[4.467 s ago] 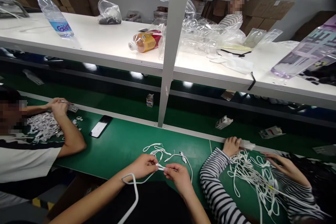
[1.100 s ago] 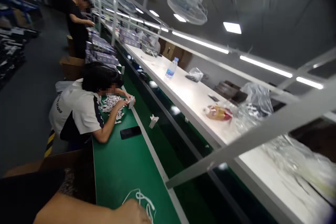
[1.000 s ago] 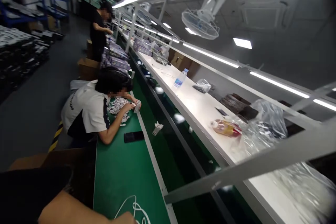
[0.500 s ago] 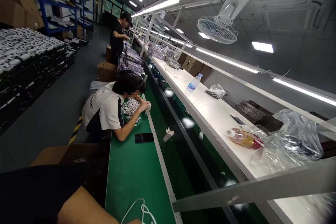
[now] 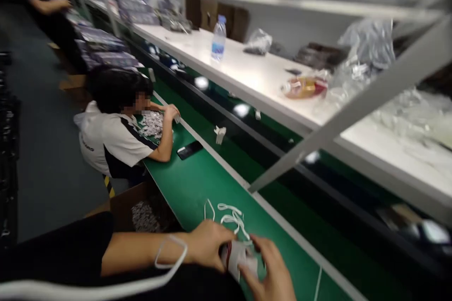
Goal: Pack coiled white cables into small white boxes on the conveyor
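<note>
My left hand [image 5: 209, 243] is wrapped round the left side of a small grey-white object [image 5: 241, 257] with a dark red band. My right hand [image 5: 270, 270] has its thumb and fingers on the object's right side. The view is blurred here, so what the object is cannot be made out. Looped white cord [image 5: 233, 216] lies on the green bench [image 5: 197, 188] just beyond my hands. A white cable [image 5: 134, 283] crosses over my left forearm.
A person in a white shirt [image 5: 116, 138] leans over a pile of small white parts [image 5: 151, 124]. Near them lies a black phone [image 5: 189, 149]. A slanted metal strut [image 5: 318, 143] rises on the right beside a white shelf [image 5: 254, 73] holding bottles and plastic bags.
The view has swung right and down. Both my hands and the object between them are now visible; before, mainly my left arm showed at the bottom edge.
</note>
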Tool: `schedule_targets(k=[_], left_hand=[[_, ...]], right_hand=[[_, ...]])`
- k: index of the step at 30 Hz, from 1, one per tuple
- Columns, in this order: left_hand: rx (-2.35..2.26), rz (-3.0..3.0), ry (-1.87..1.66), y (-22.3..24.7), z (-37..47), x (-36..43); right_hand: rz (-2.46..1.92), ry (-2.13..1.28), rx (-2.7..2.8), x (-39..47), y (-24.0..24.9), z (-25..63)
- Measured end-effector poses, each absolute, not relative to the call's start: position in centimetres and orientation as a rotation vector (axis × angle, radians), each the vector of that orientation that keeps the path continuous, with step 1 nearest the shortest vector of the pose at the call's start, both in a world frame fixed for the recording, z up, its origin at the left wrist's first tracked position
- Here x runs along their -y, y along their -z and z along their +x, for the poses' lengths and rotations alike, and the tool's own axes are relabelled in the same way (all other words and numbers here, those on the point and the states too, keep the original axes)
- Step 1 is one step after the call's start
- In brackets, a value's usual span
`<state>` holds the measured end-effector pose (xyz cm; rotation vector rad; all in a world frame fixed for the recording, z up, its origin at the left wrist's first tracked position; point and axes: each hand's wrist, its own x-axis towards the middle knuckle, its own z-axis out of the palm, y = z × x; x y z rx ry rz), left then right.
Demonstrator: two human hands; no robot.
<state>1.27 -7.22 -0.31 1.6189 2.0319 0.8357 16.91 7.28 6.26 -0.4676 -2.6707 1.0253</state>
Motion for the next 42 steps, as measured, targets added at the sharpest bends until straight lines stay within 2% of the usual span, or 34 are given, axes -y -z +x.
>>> schedule_targets(k=[7, 16, 22, 25, 28, 30, 37, 42], left_hand=[[-1.967, 1.548, -1.076, 0.0, 0.6, 7.7], [-1.916, 1.679, -1.165, -0.6, 0.5, 7.1], [-1.9, 1.774, -1.291, 0.4, 0.3, 7.5], [-1.918, 1.802, -1.334, 0.8, 0.2, 7.5], [-1.86, 1.882, -1.313, 0.6, 0.3, 7.2], [-1.826, 1.908, -1.273, 0.3, 0.4, 7.0], [-1.923, 1.742, -1.223, 0.1, 0.5, 7.5], [-1.941, 1.724, -1.229, 0.2, 0.9, 7.5]], right_hand=[[-0.489, -0.807, 2.562, -5.4, -9.3, 18.3], [-0.806, -0.712, 2.495, -2.9, -7.6, 15.7], [-0.907, -0.711, 2.502, -2.3, -8.7, 14.4], [-1.023, -0.498, 2.55, -1.7, -9.5, 13.5], [-0.976, -0.195, 2.662, -1.3, -9.3, 12.6], [-0.906, -0.111, 2.716, -1.4, -8.9, 12.5], [-0.692, -0.818, 2.626, -3.8, -10.2, 16.0], [-0.551, -0.772, 2.528, -3.6, -9.8, 16.3]])
